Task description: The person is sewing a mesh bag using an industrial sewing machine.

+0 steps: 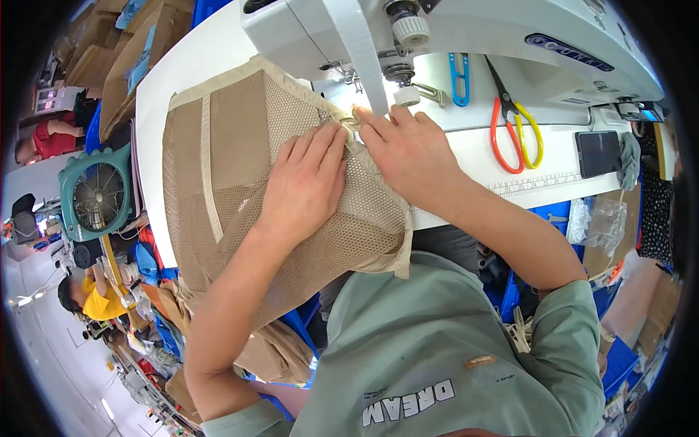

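Lays left fingers [318, 149] flat and close together on a brown mesh cloth [240, 146], near the bunched part of its pale edge [384, 186]. Bends right fingers [386, 131] over the same edge, just beside the left ones. Cannot tell whether pinching or only pressing, with some tips and the left thumb hidden. Spreads the cloth on a white table [156, 138], mostly left of the left fingers, and lets it droop off the table below them. Has a big white sewing machine [502, 36] just above the fingers, shining a bright light near them. Has blue snips [459, 100] up and right of the right fingers, then scissors [507, 103] with red and yellow handles farther right, and a black phone [598, 154] past those. Has a green fan [71, 197] well apart from the left fingers, off to the left.
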`<state>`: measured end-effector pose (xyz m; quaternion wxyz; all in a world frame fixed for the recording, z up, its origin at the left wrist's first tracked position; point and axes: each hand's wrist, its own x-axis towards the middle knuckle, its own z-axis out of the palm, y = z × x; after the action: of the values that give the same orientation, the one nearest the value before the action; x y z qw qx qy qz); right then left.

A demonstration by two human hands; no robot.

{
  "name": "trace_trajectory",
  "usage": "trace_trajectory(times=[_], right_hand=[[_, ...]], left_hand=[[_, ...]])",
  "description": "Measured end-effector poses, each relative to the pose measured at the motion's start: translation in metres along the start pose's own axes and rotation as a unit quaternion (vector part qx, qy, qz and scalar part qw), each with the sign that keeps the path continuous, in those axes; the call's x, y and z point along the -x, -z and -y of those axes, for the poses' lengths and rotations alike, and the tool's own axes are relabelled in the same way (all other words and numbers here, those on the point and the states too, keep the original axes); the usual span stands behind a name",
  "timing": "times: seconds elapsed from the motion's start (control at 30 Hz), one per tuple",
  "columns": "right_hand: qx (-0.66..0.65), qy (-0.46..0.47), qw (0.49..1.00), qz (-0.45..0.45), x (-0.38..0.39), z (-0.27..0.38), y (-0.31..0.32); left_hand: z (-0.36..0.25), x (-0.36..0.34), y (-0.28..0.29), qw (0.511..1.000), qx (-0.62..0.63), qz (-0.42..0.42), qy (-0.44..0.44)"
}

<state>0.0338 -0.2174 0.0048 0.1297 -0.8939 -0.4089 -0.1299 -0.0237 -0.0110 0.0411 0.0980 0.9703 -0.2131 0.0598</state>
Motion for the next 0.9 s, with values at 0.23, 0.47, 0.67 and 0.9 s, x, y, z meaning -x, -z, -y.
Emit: trace_trajectory(times=[0.23,0.47,0.67,0.9], right_hand=[[0.034,-0.043,0.999,-0.004,-0.001,0.017,0.0],[0.04,-0.073,0.996,0.003,0.0,0.022,0.0],[-0.01,-0.096,0.995,-0.04,-0.003,0.015,-0.005],[-0.086,-0.102,0.99,-0.05,-0.001,0.006,-0.005]], left_hand=[[0.04,-0.017,-0.001,0.99,-0.017,0.009,-0.14],[0.052,-0.027,-0.006,0.987,0.012,0.01,-0.158],[0.053,-0.026,-0.01,0.984,-0.048,0.018,-0.169],[0.053,-0.024,-0.014,0.987,-0.024,0.014,-0.161]])
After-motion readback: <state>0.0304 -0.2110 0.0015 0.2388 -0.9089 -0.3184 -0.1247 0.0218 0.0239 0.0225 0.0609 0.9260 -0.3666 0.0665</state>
